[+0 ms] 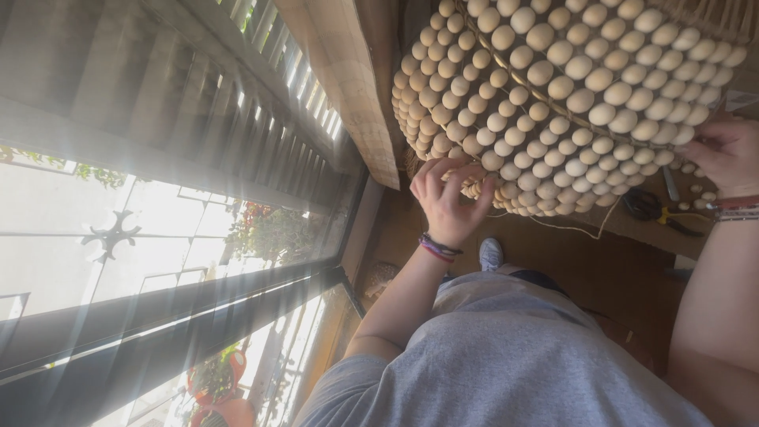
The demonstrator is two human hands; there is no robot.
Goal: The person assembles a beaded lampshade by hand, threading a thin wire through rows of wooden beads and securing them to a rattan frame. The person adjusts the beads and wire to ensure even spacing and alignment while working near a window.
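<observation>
I see left hand (pixel 449 202) and right hand (pixel 726 154) fingering the beaded wooden shade (pixel 569 95); pliers (pixel 660 212) lie beside.

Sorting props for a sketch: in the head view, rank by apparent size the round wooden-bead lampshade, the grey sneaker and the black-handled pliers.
1. Round wooden-bead lampshade, by far largest.
2. Black-handled pliers.
3. Grey sneaker, partly hidden and farther off, so these last two are unsure.
</observation>
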